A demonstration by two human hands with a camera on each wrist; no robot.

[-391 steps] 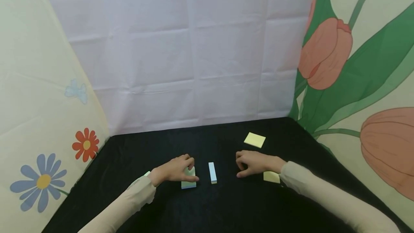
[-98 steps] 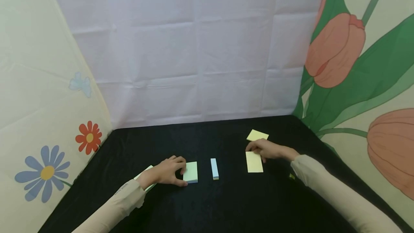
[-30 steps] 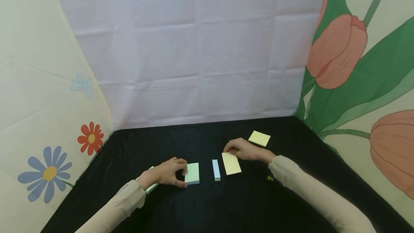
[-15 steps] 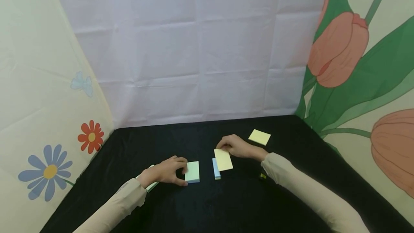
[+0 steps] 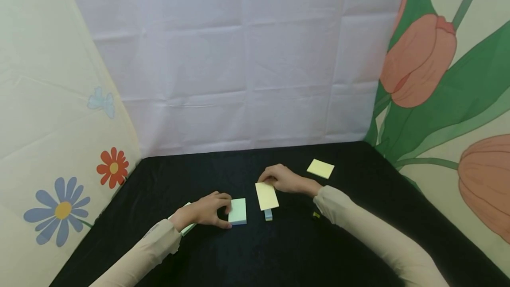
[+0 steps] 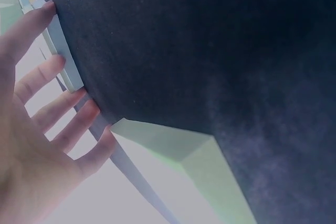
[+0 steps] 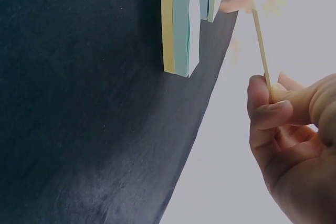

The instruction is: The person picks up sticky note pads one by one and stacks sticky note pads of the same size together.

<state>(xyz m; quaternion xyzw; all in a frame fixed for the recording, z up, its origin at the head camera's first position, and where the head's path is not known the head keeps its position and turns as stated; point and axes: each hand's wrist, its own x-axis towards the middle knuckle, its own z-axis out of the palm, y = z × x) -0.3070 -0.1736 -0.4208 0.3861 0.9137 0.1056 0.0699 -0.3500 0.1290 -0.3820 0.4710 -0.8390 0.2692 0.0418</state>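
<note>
My right hand (image 5: pixel 283 179) pinches a thin pale yellow sticky note pad (image 5: pixel 267 196) by its far edge, between thumb and fingers. The pad hangs above a narrow upright-looking stack of sticky notes (image 5: pixel 268 215), blue over yellow, hiding its far part in the head view. Seen edge-on in the right wrist view, the yellow pad (image 7: pixel 261 40) stands apart from that stack (image 7: pixel 181 30). My left hand (image 5: pixel 209 211), fingers loosely spread, rests at the left side of a green-topped, blue-based sticky note pad (image 5: pixel 238 211), thumb at its near corner.
Another pale green pad (image 5: pixel 187 229) lies partly under the left wrist; its thick edge (image 6: pixel 215 182) shows in the left wrist view. A second yellow pad (image 5: pixel 320 168) lies at the back right. A small yellow-and-dark object (image 5: pixel 316 215) sits near the right sleeve on the black cloth (image 5: pixel 255 256).
My right hand picked up the yellow pad on the right and carried it left, from beside the narrow stack to over it. The left hand stays at the green-topped pad.
</note>
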